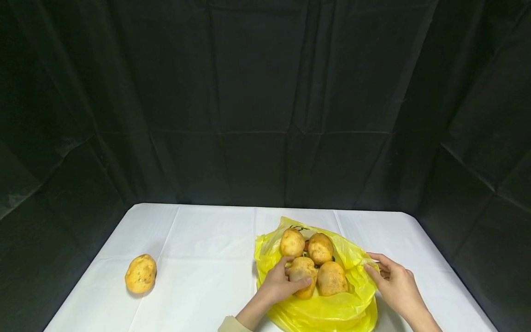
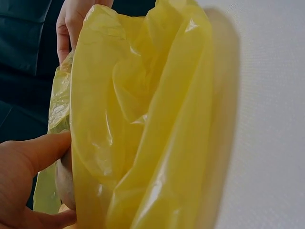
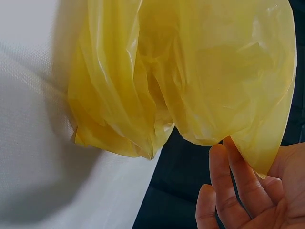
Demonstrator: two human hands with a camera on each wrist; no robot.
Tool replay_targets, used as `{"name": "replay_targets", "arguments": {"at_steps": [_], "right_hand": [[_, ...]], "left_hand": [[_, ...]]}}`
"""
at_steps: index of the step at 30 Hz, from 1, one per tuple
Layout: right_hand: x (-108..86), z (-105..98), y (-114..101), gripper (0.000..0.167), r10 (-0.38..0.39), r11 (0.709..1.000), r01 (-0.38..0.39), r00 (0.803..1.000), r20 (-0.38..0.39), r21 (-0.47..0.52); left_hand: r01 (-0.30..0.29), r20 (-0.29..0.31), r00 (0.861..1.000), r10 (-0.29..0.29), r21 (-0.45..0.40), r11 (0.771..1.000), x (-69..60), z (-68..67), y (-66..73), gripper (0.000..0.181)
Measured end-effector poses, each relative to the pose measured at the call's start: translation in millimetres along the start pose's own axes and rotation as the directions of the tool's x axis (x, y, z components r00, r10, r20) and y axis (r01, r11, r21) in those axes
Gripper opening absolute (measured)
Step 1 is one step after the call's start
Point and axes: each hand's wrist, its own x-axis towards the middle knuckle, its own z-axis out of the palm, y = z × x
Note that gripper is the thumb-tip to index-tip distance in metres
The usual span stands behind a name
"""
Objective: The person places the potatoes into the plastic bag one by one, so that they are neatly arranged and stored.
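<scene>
A yellow plastic bag [image 1: 323,316] stands on the white table with its mouth spread, and several potatoes [image 1: 321,249] show inside it. My left hand [image 1: 279,283] reaches into the bag and grips one potato [image 1: 302,272] between thumb and fingers at the near left. In the left wrist view the bag's side hides most of that potato. The bag's right rim is pinched by my right hand [image 1: 396,283], with the thumb inside and fingers outside. In the right wrist view that hand [image 3: 252,191] holds the film's edge.
One more potato [image 1: 141,274] lies alone on the left of the white-covered table [image 1: 199,258]. Dark cloth [image 1: 257,115] hangs behind the table and along both sides.
</scene>
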Motion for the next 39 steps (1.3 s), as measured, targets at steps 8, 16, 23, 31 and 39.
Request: {"name": "replay_targets", "arguments": {"at_steps": [8, 16, 23, 31, 39], "right_hand": [[-0.2, -1, -1, 0.04, -0.005, 1.0, 0.005, 1.0, -0.002, -0.004], [0.3, -2, -1, 0.04, 0.0, 1.0, 0.0, 1.0, 0.013, 0.001], [0.6, -1, -2, 0.041, 0.001, 1.0, -0.001, 1.0, 0.016, -0.005], [1.0, -2, -1, 0.04, 0.004, 1.0, -0.004, 1.0, 0.016, -0.007], [3.8, 0, -5, 0.04, -0.002, 1.0, 0.002, 1.0, 0.013, -0.019]], "left_hand": [[0.021, -0.004, 1.0, -0.02, 0.076, 0.997, 2.4, 1.0, 2.0, 0.074], [0.0, -0.035, 0.999, 0.003, 0.069, 0.998, -0.3, 2.3, 2.5, 0.072], [-0.006, -0.054, 0.998, 0.01, 0.071, 0.997, -2.6, 1.4, 3.3, 0.067], [-0.029, -0.058, 0.998, 0.036, 0.109, 0.994, -3.9, -9.0, 6.6, 0.071], [-0.082, -0.041, 0.996, 0.084, 0.061, 0.995, -9.4, -24.4, 4.6, 0.063]]}}
